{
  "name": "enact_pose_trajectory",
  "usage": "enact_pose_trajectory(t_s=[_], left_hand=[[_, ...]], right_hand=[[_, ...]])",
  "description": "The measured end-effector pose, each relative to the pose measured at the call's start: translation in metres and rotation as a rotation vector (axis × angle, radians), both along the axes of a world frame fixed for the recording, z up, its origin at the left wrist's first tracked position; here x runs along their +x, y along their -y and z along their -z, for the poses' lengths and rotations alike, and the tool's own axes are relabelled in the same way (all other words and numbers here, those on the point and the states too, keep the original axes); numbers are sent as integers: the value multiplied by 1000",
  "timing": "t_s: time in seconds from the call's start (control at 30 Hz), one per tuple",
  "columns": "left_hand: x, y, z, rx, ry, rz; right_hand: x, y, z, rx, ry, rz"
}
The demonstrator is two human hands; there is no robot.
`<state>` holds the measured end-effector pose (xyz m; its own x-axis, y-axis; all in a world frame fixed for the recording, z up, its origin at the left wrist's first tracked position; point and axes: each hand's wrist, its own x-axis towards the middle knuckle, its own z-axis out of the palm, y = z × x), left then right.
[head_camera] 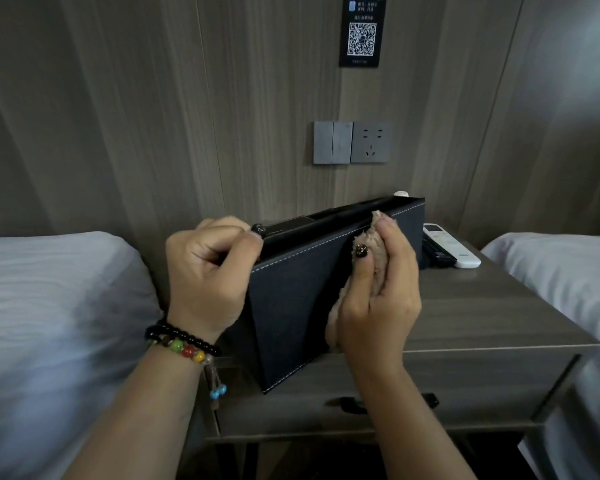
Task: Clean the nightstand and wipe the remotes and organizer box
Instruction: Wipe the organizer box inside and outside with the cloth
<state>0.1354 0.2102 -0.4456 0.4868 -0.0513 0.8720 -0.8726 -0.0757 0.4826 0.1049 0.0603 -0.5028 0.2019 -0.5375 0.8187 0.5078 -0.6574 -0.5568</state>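
Between two white-sheeted beds, one bed [49, 323] at the left and another bed [568, 271] at the right, stands a grey wood-grain nightstand [482, 306] with a drawer handle [430, 399] on its front. Nearest the camera, the left hand [208, 271], with beaded bracelets [184, 344] at the wrist, curls its fingers over the left end of a dark organizer box [291, 299], which is tipped up on edge over the nightstand's front left part. The right hand [378, 292] grips a beige cloth [371, 244] and presses it against the box's stitched side. The box hides part of the nightstand top behind it. What lies inside the box cannot be told; a small pale object [400, 194] shows just above its far corner. Further back to the right, a white remote [451, 245] lies beside a black remote [437, 252]. On the panelled wall behind are a switch [332, 142], a socket [371, 142] and a QR-code sign [362, 31].
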Motion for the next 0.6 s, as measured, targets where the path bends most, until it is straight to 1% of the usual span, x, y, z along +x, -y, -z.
enact_pose_trajectory(t_s=[0.07, 0.13, 0.2, 0.23, 0.27, 0.33, 0.37, 0.4, 0.47, 0.5, 0.53, 0.6], left_hand=[[2, -5, 1, 36, -18, 15], [0, -10, -5, 57, -130, 77], [-5, -12, -13, 158, -242, 60], [-9, -11, -18, 253, -240, -10], [-15, -8, -21, 383, -196, -146], [-31, 5, -27, 657, -89, -504], [-39, 13, -28, 742, -57, -634], [-45, 20, -27, 811, -32, -720], [-53, 31, -23, 944, 26, -777], [-52, 33, -22, 976, 70, -766], [-48, 33, -20, 981, 109, -748], [-41, 31, -18, 1005, 139, -731]], right_hand=[[-4, -14, 11, 21, -43, -17], [-9, -24, 23, -17, -54, -67], [-10, -26, 32, -86, -26, -82], [-9, -25, 34, -109, -16, -78], [-7, -24, 35, -122, -13, -74], [-5, -22, 35, -151, -4, -69], [-5, -20, 35, -175, 3, -71], [-3, -15, 36, -208, 12, -77], [0, -1, 36, -276, 18, -103], [2, 8, 35, -286, 5, -111], [5, 17, 33, -263, -14, -105], [11, 34, 25, -123, -50, -64]])
